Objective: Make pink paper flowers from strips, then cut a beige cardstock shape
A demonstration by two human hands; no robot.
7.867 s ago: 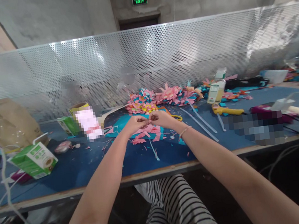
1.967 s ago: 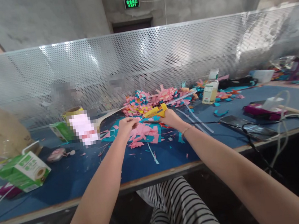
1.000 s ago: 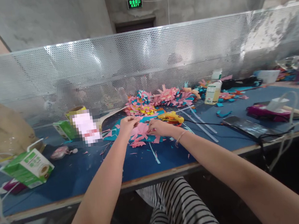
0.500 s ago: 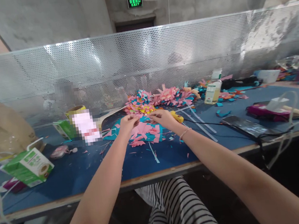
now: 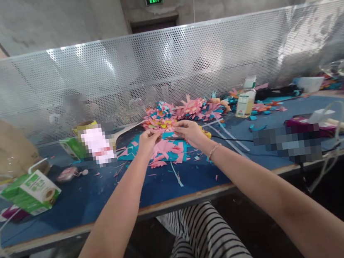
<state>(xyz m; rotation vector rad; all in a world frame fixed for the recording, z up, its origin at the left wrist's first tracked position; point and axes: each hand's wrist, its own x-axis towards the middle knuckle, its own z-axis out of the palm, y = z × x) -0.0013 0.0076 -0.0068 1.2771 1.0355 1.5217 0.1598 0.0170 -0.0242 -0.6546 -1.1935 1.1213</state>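
Above a pile of pink felt-like scraps [image 5: 166, 150] on a blue piece of material [image 5: 135, 150], my two hands work close together. My left hand [image 5: 149, 142] is closed in a pinch. Opposite it, my right hand [image 5: 190, 131] pinches too, thumb against fingers, with a bracelet on that wrist. What the fingertips hold is too small to make out. A yellow tool with a black cord, looking like a glue gun [image 5: 205, 132], lies partly hidden behind my right hand. Just beyond the fingers sits a fringed pink, blue and yellow bundle [image 5: 160, 118].
Long translucent strips [image 5: 231, 138] lie right of my hands. A bottle of pale liquid [image 5: 245, 100] stands behind them. At left are a green-and-white carton [image 5: 32, 192], a lit phone [image 5: 98, 145] and a brown paper bag [image 5: 7, 143]. A perforated metal screen [image 5: 115, 77] closes off the back.
My fingertips have moved slightly apart and my right hand is raised a little. Both hands stay pinched. The view has shifted slightly.
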